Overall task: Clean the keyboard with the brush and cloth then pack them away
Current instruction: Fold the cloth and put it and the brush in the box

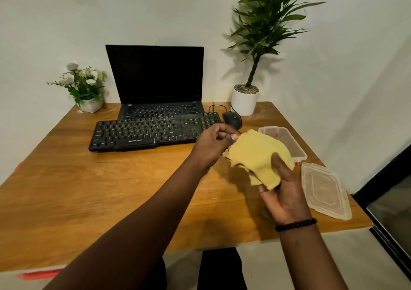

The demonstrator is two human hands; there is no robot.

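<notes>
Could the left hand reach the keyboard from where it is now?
Probably yes: the left hand hovers beside the keyboard with nothing between, though it pinches the yellow cloth.

A small home office corner is showing here: an open laptop [155, 78] is sitting at the back of a wooden desk [89, 189] against a plain white wall, with a wired keyboard [153, 131] lying just in front of it, a mouse [232, 119] to its right, and potted plants [244, 98] standing on either side.
</notes>
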